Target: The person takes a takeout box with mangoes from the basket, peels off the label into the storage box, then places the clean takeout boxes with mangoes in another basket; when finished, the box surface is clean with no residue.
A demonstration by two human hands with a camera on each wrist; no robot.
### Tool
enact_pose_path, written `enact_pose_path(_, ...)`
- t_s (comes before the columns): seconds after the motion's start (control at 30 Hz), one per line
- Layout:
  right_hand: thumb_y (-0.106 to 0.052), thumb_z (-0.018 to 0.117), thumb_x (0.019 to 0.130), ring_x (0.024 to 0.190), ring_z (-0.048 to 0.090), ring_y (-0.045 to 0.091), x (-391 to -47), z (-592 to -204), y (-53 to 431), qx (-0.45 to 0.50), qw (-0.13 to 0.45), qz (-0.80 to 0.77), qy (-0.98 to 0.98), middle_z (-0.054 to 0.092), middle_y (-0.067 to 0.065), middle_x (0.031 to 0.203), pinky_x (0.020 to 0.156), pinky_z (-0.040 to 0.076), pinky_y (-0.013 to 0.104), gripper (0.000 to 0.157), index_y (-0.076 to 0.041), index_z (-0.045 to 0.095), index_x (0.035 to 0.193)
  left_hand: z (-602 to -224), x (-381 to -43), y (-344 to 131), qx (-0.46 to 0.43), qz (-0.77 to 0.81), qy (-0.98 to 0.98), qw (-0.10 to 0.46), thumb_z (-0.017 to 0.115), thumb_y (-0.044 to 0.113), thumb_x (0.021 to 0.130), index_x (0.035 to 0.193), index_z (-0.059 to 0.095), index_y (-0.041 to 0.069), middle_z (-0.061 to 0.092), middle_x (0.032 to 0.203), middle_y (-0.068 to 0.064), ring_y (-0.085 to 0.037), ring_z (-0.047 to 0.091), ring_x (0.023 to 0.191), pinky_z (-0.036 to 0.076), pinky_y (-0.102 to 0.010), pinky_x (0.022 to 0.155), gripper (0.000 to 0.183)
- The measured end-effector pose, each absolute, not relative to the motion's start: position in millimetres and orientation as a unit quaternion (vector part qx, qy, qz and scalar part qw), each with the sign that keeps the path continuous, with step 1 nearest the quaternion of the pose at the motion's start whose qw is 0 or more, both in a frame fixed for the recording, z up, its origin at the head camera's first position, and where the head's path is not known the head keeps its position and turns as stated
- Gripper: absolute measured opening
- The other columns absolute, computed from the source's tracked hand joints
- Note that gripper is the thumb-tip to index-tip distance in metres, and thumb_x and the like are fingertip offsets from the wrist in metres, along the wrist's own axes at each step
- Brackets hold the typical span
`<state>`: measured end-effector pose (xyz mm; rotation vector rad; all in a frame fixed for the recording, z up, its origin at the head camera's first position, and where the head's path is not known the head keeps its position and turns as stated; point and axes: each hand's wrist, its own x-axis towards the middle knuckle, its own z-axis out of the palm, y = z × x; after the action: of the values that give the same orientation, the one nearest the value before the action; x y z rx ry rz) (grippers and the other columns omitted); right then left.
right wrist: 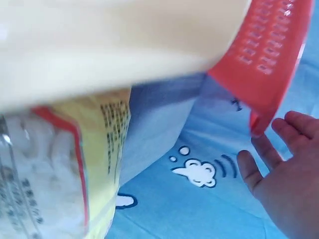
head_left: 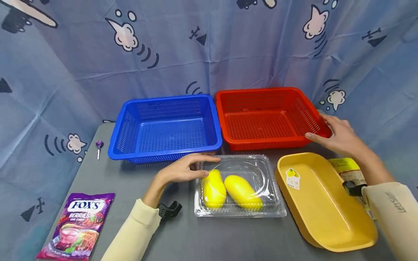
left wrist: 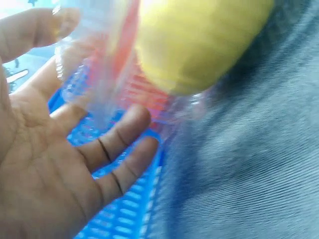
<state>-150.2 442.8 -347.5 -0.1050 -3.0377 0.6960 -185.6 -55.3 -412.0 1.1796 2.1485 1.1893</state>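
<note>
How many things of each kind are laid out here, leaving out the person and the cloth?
Blue basket and red basket: 2
Yellow tub: 1
Clear box: 1
Yellow fruits inside it: 2
Purple bag and partly hidden yellow bag: 2
Lollipop: 1
Total: 9

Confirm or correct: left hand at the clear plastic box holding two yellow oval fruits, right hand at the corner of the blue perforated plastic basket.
One colour is wrong. The head view shows the right hand at the corner of the red perforated plastic basket; the left hand is at the clear plastic box holding two yellow oval fruits, as stated.
</note>
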Motion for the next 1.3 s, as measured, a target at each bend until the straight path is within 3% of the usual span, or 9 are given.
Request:
enact_pose_path(0.13, -0.056, 0.066, 0.09, 0.131, 0.018, 0.057, -159, -354, 454, -0.031, -0.025, 0.21, -0.977, 0.022, 0.036, 0.159, 0.095, 0.021, 0.074, 0.106, -0.011, 0.006, 0.165, -420, -185, -50, 0.413, 0.448, 0.766, 0.205, 0.059, 0.023, 0.098, 0.146, 0.057, 0.023, 0.051, 0.156, 0.001, -0.013, 0.043, 0.069, 0.039, -0.025, 0.065, 0.048)
enact_pose_path(0.3, -0.059, 0.062, 0.092, 0.134, 0.016, 0.059, -164, -357, 464, -0.031, -0.065, 0.206, -0.976, 0.009, 0.033, 0.166, 0.097, 0.025, 0.076, 0.107, -0.015, -0.004, 0.164, -424, -184, -46, 0.391, 0.46, 0.771, 0.203, 0.064, 0.027, 0.098, 0.144, 0.059, 0.029, 0.052, 0.155, 0.007, -0.013, 0.042, 0.065, 0.037, -0.023, 0.061, 0.046)
enact_pose_path(0.4, -0.059, 0.062, 0.092, 0.135, 0.016, 0.058, -165, -357, 465, -0.027, -0.073, 0.216, -0.973, 0.003, 0.028, 0.169, 0.097, 0.028, 0.075, 0.107, -0.016, -0.005, 0.164, -423, -183, -46, 0.39, 0.471, 0.766, 0.201, 0.066, 0.024, 0.097, 0.142, 0.061, 0.027, 0.052, 0.155, 0.005, -0.014, 0.043, 0.064, 0.038, -0.023, 0.06, 0.046)
enact_pose_path(0.6, -0.054, 0.063, 0.093, 0.147, 0.008, 0.058, -169, -353, 465, -0.012, -0.08, 0.239, -0.968, -0.011, 0.012, 0.172, 0.105, 0.02, 0.079, 0.107, -0.013, -0.005, 0.164, -420, -182, -46, 0.389, 0.486, 0.755, 0.207, 0.071, 0.021, 0.093, 0.138, 0.064, 0.024, 0.054, 0.152, 0.003, -0.014, 0.051, 0.065, 0.046, -0.023, 0.061, 0.046)
enact_pose_path(1.03, -0.051, 0.066, 0.094, 0.156, -0.002, 0.049, -169, -349, 466, -0.018, -0.102, 0.275, -0.956, -0.019, 0.002, 0.171, 0.111, 0.014, 0.08, 0.108, -0.01, -0.007, 0.162, -405, -179, -50, 0.412, 0.478, 0.74, 0.233, 0.074, 0.02, 0.09, 0.135, 0.068, 0.02, 0.054, 0.151, 0.006, -0.016, 0.044, 0.068, 0.039, -0.022, 0.063, 0.045)
enact_pose_path(1.3, -0.05, 0.065, 0.095, 0.155, 0.003, 0.052, -169, -355, 467, -0.018, -0.103, 0.283, -0.953, -0.019, -0.003, 0.17, 0.111, 0.016, 0.08, 0.107, -0.014, -0.009, 0.163, -395, -180, -63, 0.415, 0.495, 0.728, 0.23, 0.073, 0.012, 0.089, 0.131, 0.07, 0.016, 0.057, 0.148, 0.002, -0.016, 0.048, 0.075, 0.039, -0.021, 0.065, 0.042)
